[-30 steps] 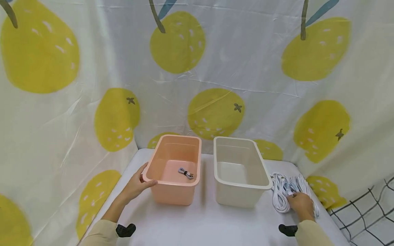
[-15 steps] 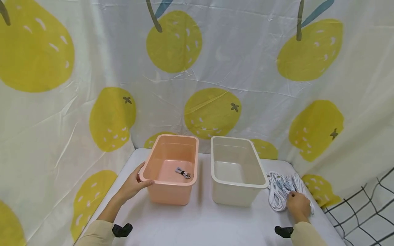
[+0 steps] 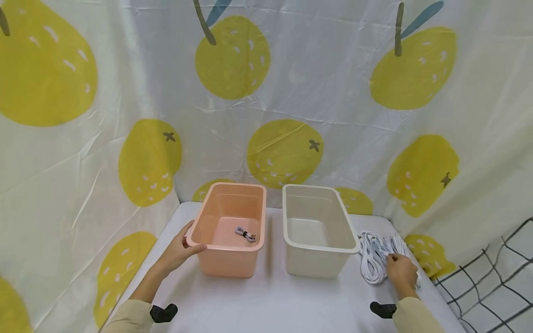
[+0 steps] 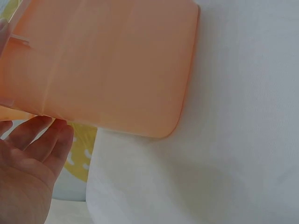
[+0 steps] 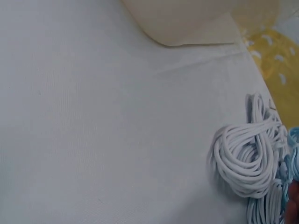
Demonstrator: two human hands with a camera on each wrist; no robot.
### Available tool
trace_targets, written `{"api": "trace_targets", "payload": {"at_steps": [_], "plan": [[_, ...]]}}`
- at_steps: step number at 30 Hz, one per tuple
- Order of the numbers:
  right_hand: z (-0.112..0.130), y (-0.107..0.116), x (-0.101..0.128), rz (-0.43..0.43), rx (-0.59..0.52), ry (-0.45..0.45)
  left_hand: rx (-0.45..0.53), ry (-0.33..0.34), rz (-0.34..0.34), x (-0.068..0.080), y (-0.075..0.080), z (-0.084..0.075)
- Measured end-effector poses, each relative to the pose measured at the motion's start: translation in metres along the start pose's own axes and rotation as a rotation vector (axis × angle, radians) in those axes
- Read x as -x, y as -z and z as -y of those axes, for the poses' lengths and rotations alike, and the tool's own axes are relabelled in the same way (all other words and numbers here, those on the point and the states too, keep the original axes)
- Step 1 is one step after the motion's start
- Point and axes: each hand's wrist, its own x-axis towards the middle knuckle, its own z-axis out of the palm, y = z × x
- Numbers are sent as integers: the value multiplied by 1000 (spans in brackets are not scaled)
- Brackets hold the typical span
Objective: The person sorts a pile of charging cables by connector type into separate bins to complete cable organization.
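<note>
My left hand (image 3: 176,252) grips the front left corner of a peach plastic bin (image 3: 226,262), thumb on the front and fingers along the side under the rim. Inside that bin lies a short grey cable (image 3: 245,234) bundled with a black tie. On the right, my right hand (image 3: 401,273) is down at a pile of coiled white cables (image 3: 372,263). Its fingertips, cut off at the edge of the right wrist view, pinch a light blue cable coil (image 5: 293,147). One white cable coil (image 5: 245,161) lies just beside it.
A cream bin (image 3: 318,263) stands between the peach bin and the cable pile. Both bins are on a white-covered table (image 3: 266,305). A fruit-print curtain (image 3: 300,88) hangs behind and at the sides. A dark grid-patterned cloth (image 3: 495,282) shows at lower right.
My right hand has shifted slightly within the cable pile, and the light piece seen at its fingertips earlier is less visible. The left hand stays on the peach bin. The head view has turned slightly right.
</note>
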Motion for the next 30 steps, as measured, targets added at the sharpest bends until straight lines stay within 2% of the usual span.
{"api": "trace_targets", "payload": {"at_steps": [8, 15, 26, 30], "plan": [[5, 6, 1, -96, -17, 85, -3, -3, 3, 0, -2, 1], [19, 15, 2, -68, -21, 100, -8, -14, 7, 1, -1, 1], [33, 28, -3, -124, -21, 161, 1, 9, -12, 2, -1, 2], [42, 32, -3, -128, -19, 174, 1, 12, -10, 4, -2, -6]]}}
